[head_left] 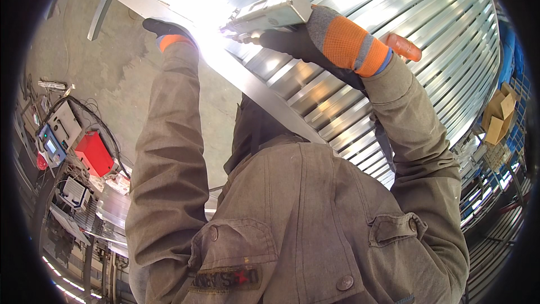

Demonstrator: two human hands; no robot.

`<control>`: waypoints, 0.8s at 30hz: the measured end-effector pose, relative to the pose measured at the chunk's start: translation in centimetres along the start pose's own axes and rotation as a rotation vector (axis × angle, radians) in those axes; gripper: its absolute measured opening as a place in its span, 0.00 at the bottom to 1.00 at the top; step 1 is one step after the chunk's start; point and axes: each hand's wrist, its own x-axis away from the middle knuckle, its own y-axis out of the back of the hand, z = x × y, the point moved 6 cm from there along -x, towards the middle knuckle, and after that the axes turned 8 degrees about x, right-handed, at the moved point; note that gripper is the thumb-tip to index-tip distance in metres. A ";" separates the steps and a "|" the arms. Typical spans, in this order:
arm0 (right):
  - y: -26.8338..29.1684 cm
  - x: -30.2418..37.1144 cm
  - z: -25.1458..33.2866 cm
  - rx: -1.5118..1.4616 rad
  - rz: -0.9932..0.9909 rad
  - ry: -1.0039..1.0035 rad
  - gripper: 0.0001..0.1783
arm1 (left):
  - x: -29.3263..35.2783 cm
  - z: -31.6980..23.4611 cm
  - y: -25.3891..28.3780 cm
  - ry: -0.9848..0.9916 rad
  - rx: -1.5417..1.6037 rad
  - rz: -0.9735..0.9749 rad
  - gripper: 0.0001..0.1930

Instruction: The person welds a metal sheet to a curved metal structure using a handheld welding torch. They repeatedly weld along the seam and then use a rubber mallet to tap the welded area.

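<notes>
My right hand (337, 36), in an orange, grey and black work glove, is closed around a boxy silver handheld welding torch (270, 11). A blinding white glare burns at the torch's tip, against the edge of a ribbed shiny metal panel (360, 107). Along that edge runs a flat metal rail (253, 87). My left hand (169, 31), in a dark glove with an orange cuff, is at the rail, left of the glare. Part of its fingers is lost behind the rail and in the brightness, so its grip is unclear.
An orange cylinder (404, 47) is beside my right wrist. At the left stand a blue device with a screen (52, 145), a red box (94, 153) and cables. A loose metal strip (99, 17) is over the concrete floor. An open cardboard box (499, 114) sits far right.
</notes>
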 end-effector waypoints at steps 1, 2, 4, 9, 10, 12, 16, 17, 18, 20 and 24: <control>0.0 0.0 0.0 -0.001 -0.001 0.000 0.30 | 0.3 -0.4 -0.5 -0.041 -0.002 0.075 0.54; 0.0 0.0 0.0 -0.001 -0.001 0.001 0.30 | 0.5 -0.4 -0.5 -0.042 -0.002 0.076 0.54; 0.0 0.0 0.0 0.001 -0.001 0.001 0.30 | 0.7 -0.5 -0.5 -0.048 0.001 0.076 0.54; -0.1 0.0 -0.1 0.002 0.000 -0.001 0.30 | 1.4 -0.9 -0.6 -0.061 0.009 0.080 0.55; -0.1 0.0 -0.1 0.002 0.001 -0.004 0.30 | 1.6 -0.9 -0.7 -0.065 0.009 0.082 0.55; -0.1 0.0 -0.1 0.002 0.002 -0.004 0.30 | 2.0 -1.2 -0.7 -0.070 0.010 0.083 0.55; -0.1 0.0 -0.2 0.007 0.003 -0.007 0.30 | 2.7 -1.5 -0.9 -0.079 0.015 0.091 0.55; -0.1 -0.1 -0.2 0.006 0.005 -0.008 0.30 | 2.8 -1.5 -0.9 -0.081 0.018 0.095 0.55; -0.2 -0.1 -0.2 0.009 0.006 -0.007 0.29 | 2.9 -1.6 -1.0 -0.085 0.021 0.099 0.55; -0.2 -0.2 -0.1 0.009 0.006 -0.008 0.29 | 3.1 -1.7 -1.1 -0.089 0.025 0.107 0.55; -0.1 -0.8 0.1 0.011 -0.006 -0.006 0.29 | 3.4 -2.1 -1.1 -0.095 -0.072 0.076 0.55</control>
